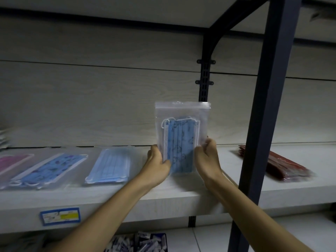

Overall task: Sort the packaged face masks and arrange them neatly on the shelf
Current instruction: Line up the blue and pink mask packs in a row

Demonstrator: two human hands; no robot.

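Observation:
A clear zip bag of blue patterned face masks (181, 135) stands upright above the pale wooden shelf (181, 195). My left hand (158, 162) grips its lower left edge, thumb in front. My right hand (207, 157) pinches its lower right edge. On the shelf to the left lie a pack of plain light-blue masks (111, 166), a pack of blue patterned masks (49, 170) and a pink pack (11, 162), cut off by the frame edge.
A stack of dark red packs (283, 164) lies on the shelf to the right, past a dark metal upright (261, 124). A blue price label (60, 215) sits on the shelf's front edge. Below, a bin of small white and blue packets (138, 242) shows.

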